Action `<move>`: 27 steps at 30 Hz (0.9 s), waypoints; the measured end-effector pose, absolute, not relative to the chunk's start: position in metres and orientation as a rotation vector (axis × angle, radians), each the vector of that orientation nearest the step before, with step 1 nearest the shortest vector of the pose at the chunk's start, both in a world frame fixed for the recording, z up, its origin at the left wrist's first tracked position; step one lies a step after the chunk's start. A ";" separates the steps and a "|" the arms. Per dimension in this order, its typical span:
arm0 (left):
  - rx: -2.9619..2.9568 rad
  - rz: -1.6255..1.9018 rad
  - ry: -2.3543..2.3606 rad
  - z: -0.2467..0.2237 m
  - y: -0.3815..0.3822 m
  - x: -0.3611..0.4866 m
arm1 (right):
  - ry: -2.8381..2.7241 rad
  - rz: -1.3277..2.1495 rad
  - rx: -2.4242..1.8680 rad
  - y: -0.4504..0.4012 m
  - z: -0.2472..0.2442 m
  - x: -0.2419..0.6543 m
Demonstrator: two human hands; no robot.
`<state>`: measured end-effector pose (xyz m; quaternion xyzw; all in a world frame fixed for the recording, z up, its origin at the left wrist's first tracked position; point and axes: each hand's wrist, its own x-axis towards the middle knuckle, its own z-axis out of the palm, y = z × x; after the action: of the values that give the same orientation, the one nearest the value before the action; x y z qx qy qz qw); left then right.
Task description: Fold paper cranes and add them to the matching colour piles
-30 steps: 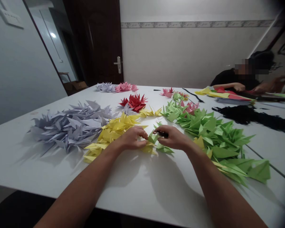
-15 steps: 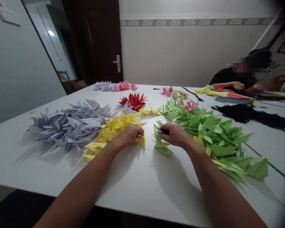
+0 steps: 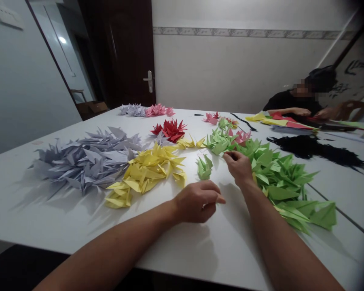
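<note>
My left hand (image 3: 197, 201) hangs curled over the white table (image 3: 60, 210), just right of the yellow origami pile (image 3: 147, 173); a pale speck shows at its fingers. My right hand (image 3: 238, 167) pinches something small and dark at the edge of the large green origami pile (image 3: 282, 182). A small cluster of green folded paper pieces (image 3: 204, 167) lies between my hands, touching neither. A grey-lilac origami pile (image 3: 87, 159) lies left of the yellow one.
A red cluster (image 3: 169, 130) and pink clusters (image 3: 156, 110) stand farther along the table. Black strands (image 3: 317, 149) lie at the right. A seated person (image 3: 291, 103) handles coloured paper at the far right corner. The table's near edge runs below my arms.
My left hand has moved back from the yellow pile and rightward. My right hand has moved up and right, away from the small green cluster, toward the large green pile.
</note>
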<state>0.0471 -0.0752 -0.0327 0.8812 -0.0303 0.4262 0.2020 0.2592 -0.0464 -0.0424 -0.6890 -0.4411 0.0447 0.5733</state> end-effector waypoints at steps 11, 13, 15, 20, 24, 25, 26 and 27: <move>2.360 1.163 -0.104 -0.046 -0.086 0.057 | -0.871 -0.035 -1.730 0.003 -0.056 0.270; 2.356 1.188 -0.117 -0.045 -0.084 0.055 | -0.867 -0.061 -1.737 0.016 -0.054 0.272; 2.344 1.224 -0.125 -0.044 -0.079 0.052 | -0.887 -0.077 -1.729 0.023 -0.050 0.270; 2.123 1.404 0.085 -0.041 -0.064 0.045 | -0.997 -0.142 -1.611 -0.001 -0.026 0.239; 1.543 1.400 0.427 -0.035 -0.056 0.046 | -1.306 -0.243 -1.345 -0.054 -0.010 0.197; 1.404 1.359 0.453 -0.033 -0.055 0.047 | -1.405 -0.284 -1.276 -0.066 -0.009 0.188; 1.295 1.313 0.458 -0.031 -0.053 0.047 | -1.480 -0.312 -1.230 -0.077 -0.010 0.181; 1.218 1.268 0.455 -0.029 -0.052 0.047 | -1.549 -0.312 -1.205 -0.085 -0.011 0.175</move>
<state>0.0470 -0.0519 -0.0287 0.5285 0.1974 0.5506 0.6153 0.1755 -0.0851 -0.0114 -0.5081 -0.6533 -0.1317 0.5456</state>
